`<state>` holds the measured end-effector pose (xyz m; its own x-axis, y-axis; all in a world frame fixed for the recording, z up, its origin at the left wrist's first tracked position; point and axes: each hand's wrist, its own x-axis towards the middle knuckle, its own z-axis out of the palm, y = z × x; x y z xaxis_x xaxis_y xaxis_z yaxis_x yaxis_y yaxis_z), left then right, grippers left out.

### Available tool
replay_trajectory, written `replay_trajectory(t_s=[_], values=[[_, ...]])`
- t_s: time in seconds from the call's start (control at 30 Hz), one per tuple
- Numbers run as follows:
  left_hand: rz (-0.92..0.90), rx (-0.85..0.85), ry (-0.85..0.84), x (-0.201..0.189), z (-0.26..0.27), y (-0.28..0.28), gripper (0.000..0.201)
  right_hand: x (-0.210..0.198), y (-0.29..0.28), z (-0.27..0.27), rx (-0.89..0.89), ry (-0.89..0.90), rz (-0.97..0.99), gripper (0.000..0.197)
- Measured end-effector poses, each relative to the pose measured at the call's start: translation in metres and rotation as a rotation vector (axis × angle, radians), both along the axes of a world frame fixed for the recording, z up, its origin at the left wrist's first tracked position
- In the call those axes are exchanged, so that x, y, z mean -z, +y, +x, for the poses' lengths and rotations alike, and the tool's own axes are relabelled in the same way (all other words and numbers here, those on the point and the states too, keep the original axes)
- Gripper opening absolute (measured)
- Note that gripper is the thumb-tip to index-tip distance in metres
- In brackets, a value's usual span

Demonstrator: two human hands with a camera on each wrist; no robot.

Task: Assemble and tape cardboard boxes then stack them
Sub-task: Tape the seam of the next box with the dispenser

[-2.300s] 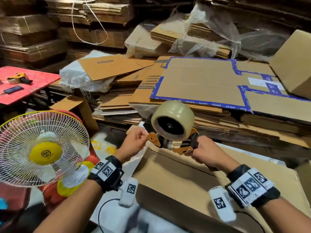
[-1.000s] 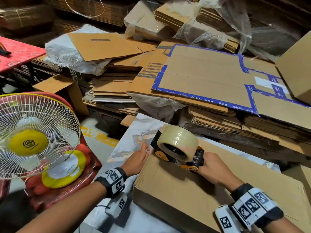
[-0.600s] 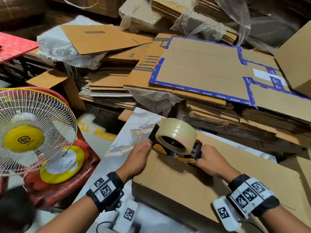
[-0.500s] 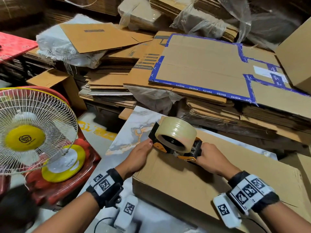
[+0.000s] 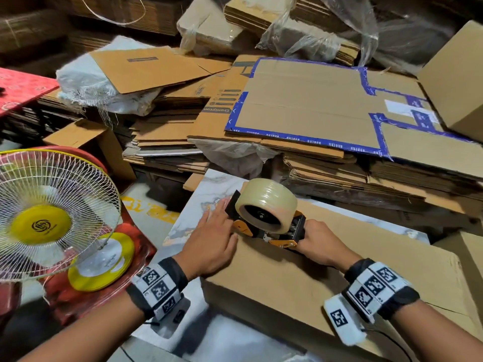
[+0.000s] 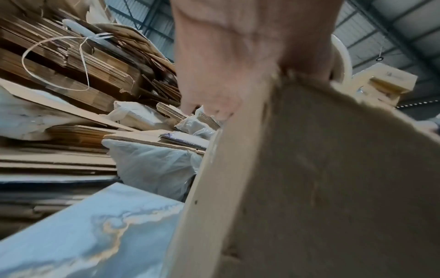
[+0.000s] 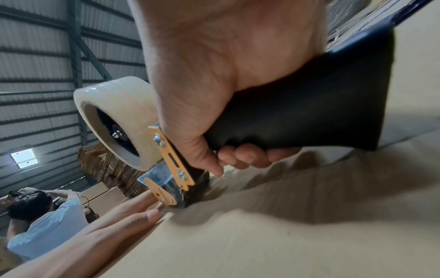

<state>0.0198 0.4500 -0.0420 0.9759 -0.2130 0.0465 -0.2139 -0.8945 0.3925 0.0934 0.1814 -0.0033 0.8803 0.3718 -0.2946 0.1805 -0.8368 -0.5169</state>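
Right hand (image 5: 317, 244) clamps the black-handled dispenser (image 5: 266, 220), its glossy clear roll above the matte cardboard box (image 5: 300, 278). At its 9 o'clock, the left hand (image 5: 211, 244) presses flat, fingers straight, on the box edge.

The top of the box (image 5: 326, 270) lies bare behind the dispenser (image 5: 266, 218) — a clear run toward the near right corner. Ahead, piled flat cardboard (image 5: 326, 163) rises just beyond the box's far edge. To the left a strip of marble table (image 5: 198, 205) is free, then the fan (image 5: 52, 215) blocks further reach — its cage stands near the table's edge.
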Motion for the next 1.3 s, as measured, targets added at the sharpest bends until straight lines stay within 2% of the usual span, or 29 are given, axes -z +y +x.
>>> replay_trajectory(t_s=[0.1, 0.23, 0.47, 0.7, 0.87, 1.0, 1.1, 1.3], values=[[0.159, 0.068, 0.097, -0.007, -0.003, 0.007, 0.077, 0.001, 0.000, 0.001, 0.017, 0.001, -0.036, 0.015], [0.462, 0.112, 0.006, -0.016, -0.001, 0.002, 0.080, 0.000, 0.001, 0.002, 0.010, 0.006, -0.027, 0.012], [0.619, 0.139, 0.023, -0.026, 0.003, -0.003, 0.088, 0.003, -0.034, 0.000, -0.027, 0.005, -0.009, 0.027], [0.558, 0.342, -0.029, -0.010, 0.006, -0.021, 0.086, 0.014, -0.037, 0.006, -0.024, -0.072, -0.124, 0.019], [0.519, 0.324, -0.037, -0.008, 0.007, -0.020, 0.090, 0.010, -0.039, 0.003, -0.044, -0.043, -0.085, 0.022], [0.542, 0.279, 0.120, -0.016, 0.003, -0.024, 0.093, 0.002, -0.070, -0.005, -0.011, -0.013, -0.129, 0.011], [0.545, 0.234, 0.153, -0.017, 0.000, -0.039, 0.096, -0.004, -0.084, -0.013, 0.010, -0.013, -0.169, 0.008], [0.374, 0.177, 0.122, 0.002, 0.002, -0.062, 0.107, -0.010, -0.076, -0.014, 0.006, -0.009, -0.131, 0.010]])
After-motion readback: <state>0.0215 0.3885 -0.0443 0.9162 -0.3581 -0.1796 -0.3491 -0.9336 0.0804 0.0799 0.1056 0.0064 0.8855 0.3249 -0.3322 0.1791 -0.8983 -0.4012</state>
